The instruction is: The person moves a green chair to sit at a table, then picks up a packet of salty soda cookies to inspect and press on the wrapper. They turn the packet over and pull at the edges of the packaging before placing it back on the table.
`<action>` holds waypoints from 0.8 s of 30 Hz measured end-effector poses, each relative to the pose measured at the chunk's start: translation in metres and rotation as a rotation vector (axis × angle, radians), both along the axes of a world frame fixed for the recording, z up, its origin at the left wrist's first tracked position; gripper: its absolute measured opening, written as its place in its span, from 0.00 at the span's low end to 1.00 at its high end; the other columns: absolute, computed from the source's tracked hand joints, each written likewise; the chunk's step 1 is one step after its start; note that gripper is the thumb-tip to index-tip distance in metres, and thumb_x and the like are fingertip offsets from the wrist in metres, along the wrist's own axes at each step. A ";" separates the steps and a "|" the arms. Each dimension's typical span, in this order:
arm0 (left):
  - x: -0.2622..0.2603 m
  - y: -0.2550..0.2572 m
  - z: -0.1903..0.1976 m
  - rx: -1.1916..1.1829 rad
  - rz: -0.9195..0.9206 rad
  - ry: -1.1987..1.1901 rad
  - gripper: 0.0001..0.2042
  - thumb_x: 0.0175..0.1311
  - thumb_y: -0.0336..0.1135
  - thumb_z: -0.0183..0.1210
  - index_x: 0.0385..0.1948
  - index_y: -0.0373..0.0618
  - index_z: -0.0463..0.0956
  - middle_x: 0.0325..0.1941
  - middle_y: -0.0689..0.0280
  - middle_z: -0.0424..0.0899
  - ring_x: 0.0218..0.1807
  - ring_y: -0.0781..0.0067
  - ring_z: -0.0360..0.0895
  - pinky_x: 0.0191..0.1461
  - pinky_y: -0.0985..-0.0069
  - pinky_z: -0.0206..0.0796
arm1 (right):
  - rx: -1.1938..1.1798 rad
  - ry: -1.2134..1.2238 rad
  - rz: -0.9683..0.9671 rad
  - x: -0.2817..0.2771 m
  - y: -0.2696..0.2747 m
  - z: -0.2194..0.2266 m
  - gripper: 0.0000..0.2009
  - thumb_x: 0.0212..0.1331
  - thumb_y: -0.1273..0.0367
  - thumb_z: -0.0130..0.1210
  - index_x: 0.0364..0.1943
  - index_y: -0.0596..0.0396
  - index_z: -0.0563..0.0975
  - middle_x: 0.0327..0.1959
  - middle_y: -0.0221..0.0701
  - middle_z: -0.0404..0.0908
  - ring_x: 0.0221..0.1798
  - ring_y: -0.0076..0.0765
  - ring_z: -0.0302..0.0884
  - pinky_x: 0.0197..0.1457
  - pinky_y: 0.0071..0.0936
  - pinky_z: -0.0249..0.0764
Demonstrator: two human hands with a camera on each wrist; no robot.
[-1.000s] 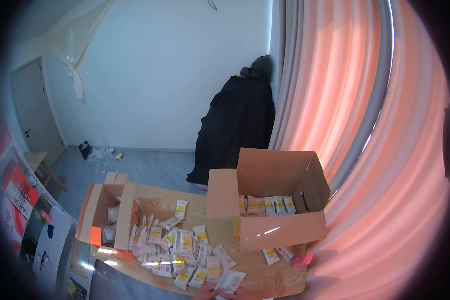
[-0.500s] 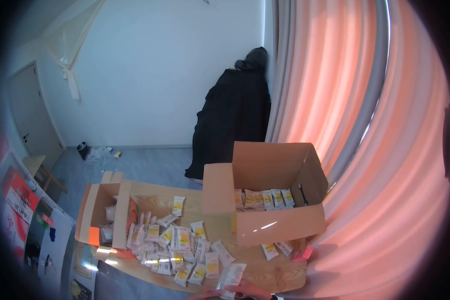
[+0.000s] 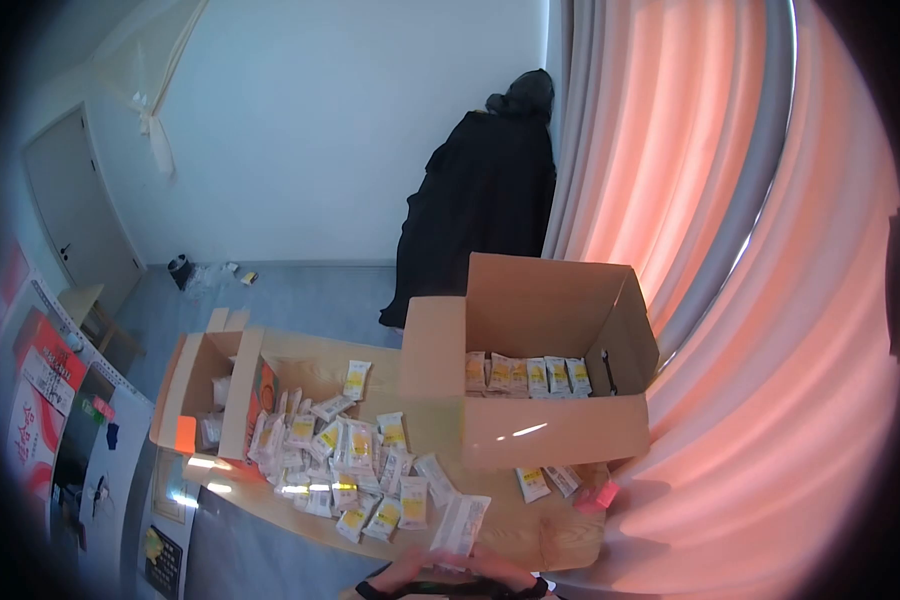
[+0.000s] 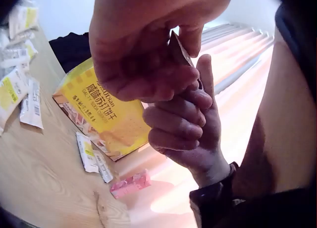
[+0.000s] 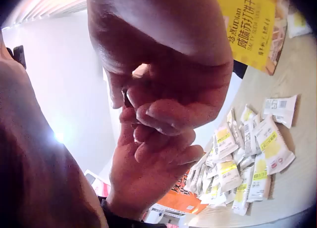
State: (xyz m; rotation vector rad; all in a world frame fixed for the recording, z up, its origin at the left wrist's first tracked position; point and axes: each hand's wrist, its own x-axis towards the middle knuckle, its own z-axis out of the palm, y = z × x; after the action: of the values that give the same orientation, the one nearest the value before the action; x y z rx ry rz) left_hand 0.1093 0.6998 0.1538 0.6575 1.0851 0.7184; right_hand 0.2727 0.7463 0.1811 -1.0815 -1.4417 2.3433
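In the head view, a white cracker packet (image 3: pixel 462 522) stands out from between both hands at the front edge of the table. My left hand (image 3: pixel 402 573) and right hand (image 3: pixel 497 569) grip its near end, close together. The left wrist view has the left hand (image 4: pixel 148 50) at the top, fingers curled against those of the right hand (image 4: pixel 181 121). A thin dark edge shows between their fingertips. In the right wrist view, the hands also meet, hiding most of the packet. A loose pile of similar packets (image 3: pixel 358 445) lies to the left on the table.
A large open carton (image 3: pixel 560 430) holds a row of upright packets (image 3: pixel 538 375). Its side reads salty soda cracker (image 4: pixel 106 114). A smaller carton (image 3: pixel 202 400) stands at left. Two packets (image 3: pixel 533 484) and a pink item (image 3: pixel 597 496) lie on the wooden table (image 3: pixel 550 535) at right.
The head view has tilted, and the table and cartons sit higher in it. Both hands still grip the packet, now with more of the wrists in view.
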 end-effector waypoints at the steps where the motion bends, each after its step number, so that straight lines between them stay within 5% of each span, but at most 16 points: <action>1: 0.003 0.000 -0.014 0.002 -0.127 0.058 0.15 0.52 0.39 0.44 0.37 0.39 0.68 0.36 0.66 0.70 0.37 0.79 0.65 0.41 0.82 0.57 | -0.009 0.002 -0.021 0.005 0.000 0.004 0.23 0.45 0.57 0.49 0.43 0.55 0.63 0.38 0.27 0.66 0.37 0.22 0.62 0.36 0.18 0.61; 6: 0.029 -0.006 -0.020 0.085 0.051 -0.051 0.15 0.53 0.41 0.44 0.34 0.38 0.69 0.30 0.69 0.72 0.32 0.80 0.66 0.37 0.84 0.57 | 0.014 0.108 -0.160 0.028 -0.004 -0.005 0.23 0.43 0.58 0.50 0.42 0.56 0.65 0.34 0.27 0.68 0.33 0.21 0.64 0.33 0.16 0.62; 8: 0.035 -0.002 -0.003 0.022 -0.012 0.009 0.16 0.52 0.42 0.45 0.32 0.38 0.70 0.28 0.69 0.72 0.31 0.82 0.66 0.35 0.85 0.57 | -0.054 -0.111 -0.055 0.041 0.000 0.003 0.20 0.42 0.58 0.51 0.38 0.56 0.68 0.26 0.26 0.69 0.25 0.19 0.64 0.25 0.14 0.61; 11: 0.042 0.002 0.000 -0.006 -0.143 0.110 0.14 0.54 0.41 0.44 0.29 0.39 0.71 0.22 0.71 0.71 0.29 0.83 0.65 0.36 0.86 0.56 | -0.038 0.015 -0.147 0.051 -0.003 0.004 0.17 0.42 0.58 0.51 0.33 0.56 0.70 0.19 0.24 0.68 0.18 0.16 0.61 0.19 0.12 0.56; 21: 0.059 0.006 -0.006 -0.009 -0.049 0.237 0.15 0.53 0.42 0.45 0.24 0.37 0.71 0.19 0.70 0.70 0.25 0.84 0.64 0.32 0.87 0.56 | -0.219 0.174 -0.278 0.058 -0.009 -0.012 0.14 0.43 0.59 0.51 0.28 0.56 0.71 0.18 0.23 0.68 0.17 0.16 0.60 0.18 0.11 0.55; 24: 0.059 0.012 -0.003 0.031 -0.112 0.270 0.15 0.53 0.43 0.45 0.22 0.39 0.71 0.18 0.71 0.69 0.24 0.83 0.64 0.31 0.87 0.56 | -0.087 0.049 -0.281 0.060 -0.009 -0.014 0.14 0.43 0.59 0.51 0.28 0.55 0.71 0.20 0.24 0.70 0.18 0.16 0.62 0.19 0.11 0.57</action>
State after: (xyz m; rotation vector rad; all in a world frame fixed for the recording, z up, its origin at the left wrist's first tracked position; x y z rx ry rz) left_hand 0.1681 0.7122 0.1508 0.8526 1.2749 0.5613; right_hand 0.3328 0.7374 0.1673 -1.1550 -1.0992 2.2315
